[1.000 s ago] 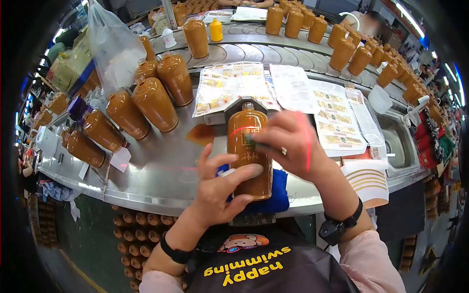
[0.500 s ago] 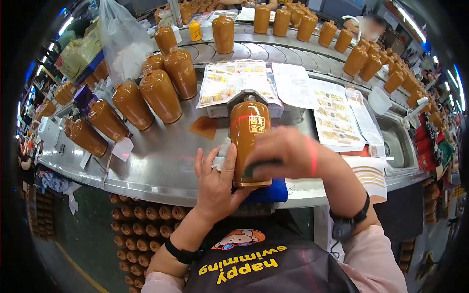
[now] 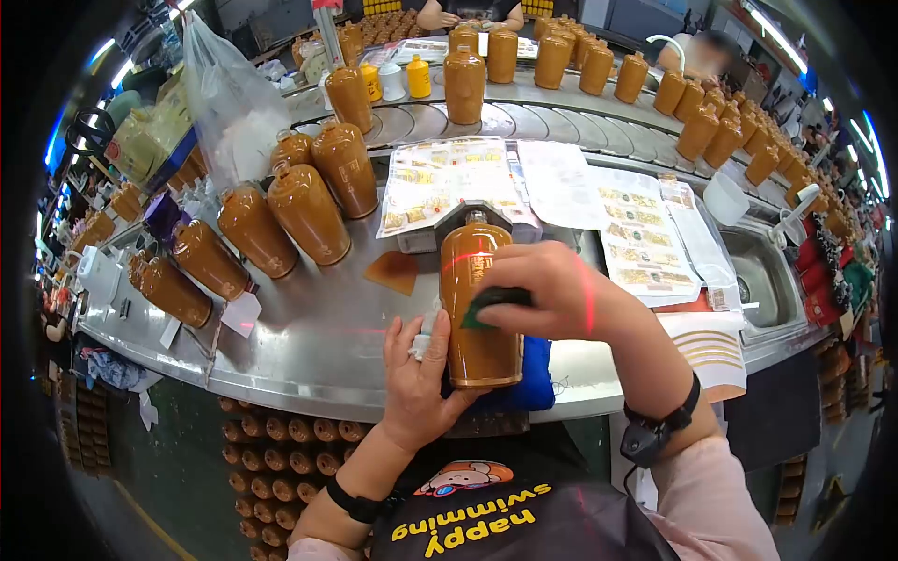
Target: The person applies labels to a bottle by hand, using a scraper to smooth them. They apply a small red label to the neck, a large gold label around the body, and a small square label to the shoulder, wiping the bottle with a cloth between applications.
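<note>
left hand (image 3: 416, 369) clasps bottle (image 3: 479, 327). right hand (image 3: 552, 290) pinches green pad (image 3: 493, 301) against it. label (image 3: 481, 266) looks stuck on, smoothing half done imo. spare bottles (image 3: 309, 213) alongside.

The person wears pink sleeves (image 3: 725, 505), black wristbands (image 3: 655, 432) and a black printed apron (image 3: 561, 533).

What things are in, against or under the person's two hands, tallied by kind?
Brown bottle, against left hand: 1
Green pad, in right hand: 1
Small white object, in left fingers: 1
Blue cloth, under the bottle: 1
Total: 4
</note>
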The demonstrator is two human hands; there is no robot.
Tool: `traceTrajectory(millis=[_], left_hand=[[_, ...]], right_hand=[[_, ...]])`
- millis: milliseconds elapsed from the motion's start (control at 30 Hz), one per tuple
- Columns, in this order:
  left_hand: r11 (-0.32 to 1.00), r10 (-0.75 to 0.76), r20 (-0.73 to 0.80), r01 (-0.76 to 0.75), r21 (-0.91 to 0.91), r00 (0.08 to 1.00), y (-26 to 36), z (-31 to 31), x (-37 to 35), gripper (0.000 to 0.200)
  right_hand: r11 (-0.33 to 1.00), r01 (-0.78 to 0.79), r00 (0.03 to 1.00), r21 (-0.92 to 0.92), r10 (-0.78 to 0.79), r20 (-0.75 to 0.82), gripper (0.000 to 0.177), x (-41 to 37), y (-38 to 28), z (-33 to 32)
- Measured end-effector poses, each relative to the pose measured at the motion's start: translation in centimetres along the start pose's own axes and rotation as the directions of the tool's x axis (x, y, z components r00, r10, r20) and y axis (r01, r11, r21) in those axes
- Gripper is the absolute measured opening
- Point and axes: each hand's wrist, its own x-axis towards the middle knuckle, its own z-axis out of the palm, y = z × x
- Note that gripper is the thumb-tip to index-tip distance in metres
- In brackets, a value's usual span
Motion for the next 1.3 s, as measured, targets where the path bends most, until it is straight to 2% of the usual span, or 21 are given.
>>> traceTrajectory(millis=[67,133,167,267,300,367,433,467,500,533,567,633,733,900,933,1000,1033,1133,1167,1267,1300], left_hand=[[1.000,-0.003,0.004,0.003,0.011,1.000,0.1,0.0,0.0,0.090],[1.000,-0.009,0.008,0.009,0.016,1.000,0.1,-0.1,0.0,0.090],[1.000,-0.008,0.009,0.007,0.015,1.000,0.0,-0.2,0.0,0.090],[1.000,-0.010,0.011,0.010,0.006,1.000,-0.2,-0.2,0.0,0.089],[1.000,-0.009,0.013,0.009,-0.006,1.000,-0.3,-0.1,-0.1,0.089],[0.998,-0.005,0.053,0.009,-0.067,0.999,-0.3,-0.3,-0.2,0.088],[0.990,-0.002,0.102,0.016,-0.137,0.995,-0.7,-1.6,0.4,0.085],[0.923,-0.091,0.095,0.120,-0.367,0.991,-1.6,-1.1,0.5,0.084],[0.789,-0.179,0.109,0.209,-0.578,0.978,-3.0,0.2,0.9,0.083],[0.599,-0.261,0.145,0.278,-0.751,0.954,-3.6,0.7,2.1,0.083],[0.309,-0.314,0.243,0.341,-0.888,0.918,-4.1,0.8,3.8,0.072],[-0.014,-0.384,0.501,0.538,-0.843,0.775,-5.1,1.2,8.2,0.060],[-0.447,-0.106,0.717,0.611,-0.654,0.689,-7.0,3.5,12.4,0.043],[-0.343,-0.101,0.778,0.712,-0.613,0.621,-7.3,3.7,13.6,0.028],[-0.330,-0.087,0.790,0.730,-0.598,0.607,-7.6,3.6,13.5,0.026],[-0.268,-0.023,0.725,0.694,-0.668,0.689,-7.4,2.9,13.5,0.029],[-0.228,-0.009,0.695,0.676,-0.701,0.719,-6.7,1.9,13.7,0.030],[-0.147,-0.043,0.660,0.648,-0.747,0.750,-4.8,-0.8,13.8,0.029],[-0.136,-0.048,0.651,0.641,-0.756,0.758,-4.4,-1.3,13.8,0.029],[-0.109,-0.045,0.625,0.618,-0.779,0.780,-3.9,-1.7,13.4,0.029],[-0.102,-0.039,0.615,0.609,-0.786,0.787,-3.8,-1.7,13.3,0.029]], right_hand=[[0.984,0.070,0.996,-0.167,-0.058,0.071,0.016,2.8,0.3,0.4],[0.916,-0.205,0.979,-0.344,0.200,-0.051,0.019,5.8,1.6,-0.1],[0.877,-0.194,0.977,-0.440,0.134,-0.165,0.019,6.7,2.1,-0.3],[0.973,0.016,0.997,-0.231,0.002,0.077,0.017,6.6,-0.5,-0.4],[0.944,0.009,0.993,-0.331,0.031,0.115,0.017,6.5,-0.4,0.4],[0.884,-0.161,0.976,-0.439,0.076,-0.203,0.017,6.6,2.1,0.5],[0.837,-0.286,0.889,-0.466,0.050,-0.454,0.016,6.3,2.7,-0.8],[0.935,-0.156,0.874,-0.318,-0.020,-0.486,0.015,5.3,3.2,-1.1],[0.961,-0.196,0.873,-0.197,0.080,-0.482,0.017,4.2,2.8,-1.2],[0.969,-0.238,0.868,-0.073,0.178,-0.464,0.020,3.0,2.1,-0.9],[0.966,-0.257,0.840,0.036,0.242,-0.485,0.020,1.9,2.0,-0.3],[0.927,-0.277,0.780,0.251,0.370,-0.504,0.021,-0.2,1.9,0.8],[0.834,-0.418,0.728,0.360,0.545,-0.417,0.020,-2.9,1.1,0.9],[0.841,-0.369,0.727,0.396,0.527,-0.440,0.020,-6.5,0.7,0.7],[0.892,-0.342,0.751,0.297,0.449,-0.485,0.020,-6.4,0.3,0.6],[0.957,-0.277,0.788,0.090,0.279,-0.549,0.022,-6.0,-0.4,0.6],[0.943,-0.317,0.814,0.104,0.326,-0.481,0.035,-6.2,-0.5,0.7],[0.946,-0.094,0.897,-0.311,-0.055,-0.439,0.047,-5.1,-0.4,1.7],[0.926,-0.076,0.915,-0.371,-0.083,-0.395,0.055,-5.0,-1.1,2.1],[0.890,0.036,0.920,-0.454,-0.208,-0.334,0.056,-4.3,-2.4,2.7],[0.893,0.003,0.923,-0.450,-0.176,-0.342,0.054,-4.7,-2.5,3.1]])
